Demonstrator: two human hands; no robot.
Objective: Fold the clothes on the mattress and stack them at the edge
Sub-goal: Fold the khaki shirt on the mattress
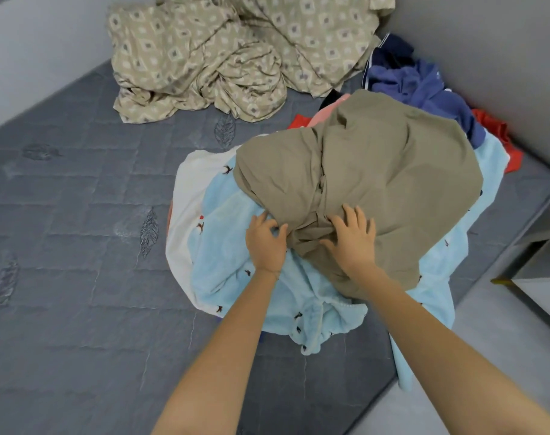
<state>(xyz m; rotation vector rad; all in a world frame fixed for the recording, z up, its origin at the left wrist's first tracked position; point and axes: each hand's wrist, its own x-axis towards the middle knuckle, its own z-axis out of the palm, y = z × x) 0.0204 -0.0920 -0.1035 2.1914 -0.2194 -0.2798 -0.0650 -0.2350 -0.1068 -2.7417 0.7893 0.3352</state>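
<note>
A heap of clothes lies on the grey quilted mattress (63,199). On top is a crumpled olive-brown garment (377,171). Under it spreads a light blue cloth with small bird prints (236,268), with a white piece (189,183) at its left. My left hand (265,243) has curled fingers that pinch the near left edge of the olive garment. My right hand (350,237) rests on the bunched olive fabric with its fingers spread. Blue garments (424,86), a red one (499,133) and a pink one (333,109) show behind the heap.
A rumpled beige patterned sheet (229,54) lies at the far end of the mattress. Grey walls stand at the left and right. The mattress's right edge (546,189) drops beside a pale floor and a piece of furniture (534,277).
</note>
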